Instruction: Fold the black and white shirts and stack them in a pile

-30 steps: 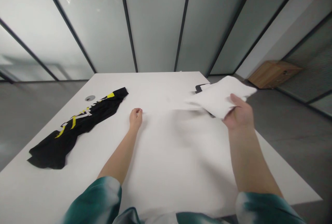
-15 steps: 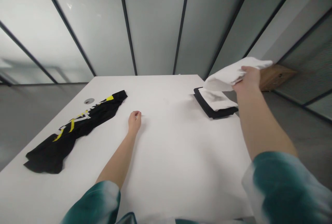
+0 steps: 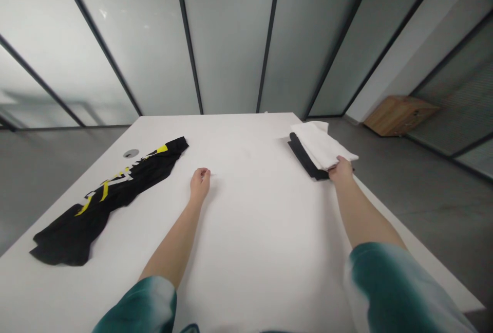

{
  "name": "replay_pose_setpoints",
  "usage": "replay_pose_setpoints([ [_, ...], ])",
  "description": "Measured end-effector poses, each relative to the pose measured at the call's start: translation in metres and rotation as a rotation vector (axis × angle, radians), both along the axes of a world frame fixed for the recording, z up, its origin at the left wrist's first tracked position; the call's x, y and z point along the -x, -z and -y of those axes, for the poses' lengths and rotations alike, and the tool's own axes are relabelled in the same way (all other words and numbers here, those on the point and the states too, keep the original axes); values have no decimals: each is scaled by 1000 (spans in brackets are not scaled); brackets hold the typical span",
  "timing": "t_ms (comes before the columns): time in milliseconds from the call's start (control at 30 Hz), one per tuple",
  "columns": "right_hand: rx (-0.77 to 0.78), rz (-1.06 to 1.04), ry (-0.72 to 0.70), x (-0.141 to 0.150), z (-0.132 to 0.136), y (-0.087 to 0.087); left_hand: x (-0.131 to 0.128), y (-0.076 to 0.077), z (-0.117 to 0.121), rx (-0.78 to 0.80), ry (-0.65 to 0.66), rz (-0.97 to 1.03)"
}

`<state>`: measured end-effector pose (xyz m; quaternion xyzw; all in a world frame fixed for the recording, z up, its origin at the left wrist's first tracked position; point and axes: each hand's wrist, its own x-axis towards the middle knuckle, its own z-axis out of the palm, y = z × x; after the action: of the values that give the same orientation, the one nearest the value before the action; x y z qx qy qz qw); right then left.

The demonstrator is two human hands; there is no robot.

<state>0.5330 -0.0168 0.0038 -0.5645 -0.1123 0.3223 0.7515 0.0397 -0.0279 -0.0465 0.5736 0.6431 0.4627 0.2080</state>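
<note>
At the right side of the table, my right hand (image 3: pixel 341 170) grips the near corner of a folded white cloth (image 3: pixel 321 143). The cloth lies over a folded black cloth (image 3: pixel 304 157), whose dark left and near edges stick out beneath it. My fingers partly disappear under the white fabric. Near the middle of the table, my left hand (image 3: pixel 200 184) rests with its fingers curled closed and nothing visible in them. To its left a black garment (image 3: pixel 127 191) with yellow and white markings is spread in a long, narrow, rumpled shape.
The white table (image 3: pixel 246 235) reaches from me toward a frosted glass partition (image 3: pixel 231 40) with dark frames. A round grey grommet (image 3: pixel 131 153) is set in the tabletop at the left. Beyond the right edge, a wooden cabinet (image 3: pixel 398 115) stands on the grey floor.
My right hand has lowered toward me and slightly left, bringing the raised white cloth down flat onto the stack. The left hand stays put.
</note>
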Motion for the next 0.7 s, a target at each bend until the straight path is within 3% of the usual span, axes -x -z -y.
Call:
replay_pose_setpoints([
  [200, -110, -160, 109, -2, -8, 2, 1, -2, 1, 17, 3, -1],
  [433, -320, -208, 83, 2, -3, 10, 0, -2, 0, 26, -2, -1],
  [700, -24, 13, 176, -3, -7, 7, -2, -6, 2, 45, 3, 1],
])
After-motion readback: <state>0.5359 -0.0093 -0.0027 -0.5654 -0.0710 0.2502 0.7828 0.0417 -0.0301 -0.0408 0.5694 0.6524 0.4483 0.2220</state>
